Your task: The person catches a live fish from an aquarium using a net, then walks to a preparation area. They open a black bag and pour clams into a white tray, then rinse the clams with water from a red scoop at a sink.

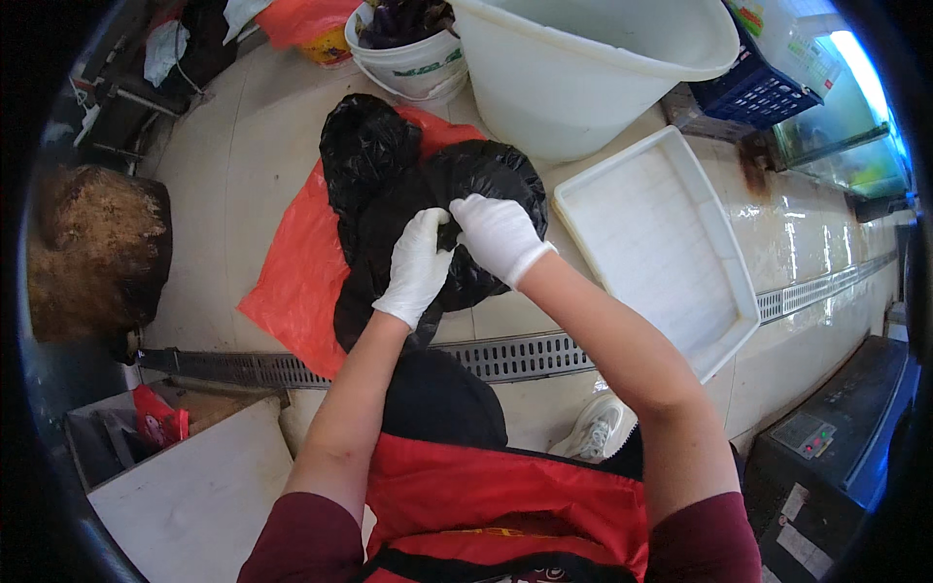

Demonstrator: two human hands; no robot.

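Note:
Black plastic bags (372, 167) lie bunched on the floor on top of a red plastic bag (299, 270). My left hand (419, 266), in a white glove, pinches the black plastic near the middle of the heap. Just to its right, my right hand (499, 237), also gloved in white, has its fingers closed on the same black plastic, the fingertips of both hands nearly touching. What the black bags hold is hidden.
A large white plastic tub (568, 95) and a white bucket of dark purple produce (415, 65) stand beyond the bags. Right of them lies a shallow white tray (663, 240). A metal drain grate (517, 357) crosses the tiled floor. At left is a thick wooden block (102, 255).

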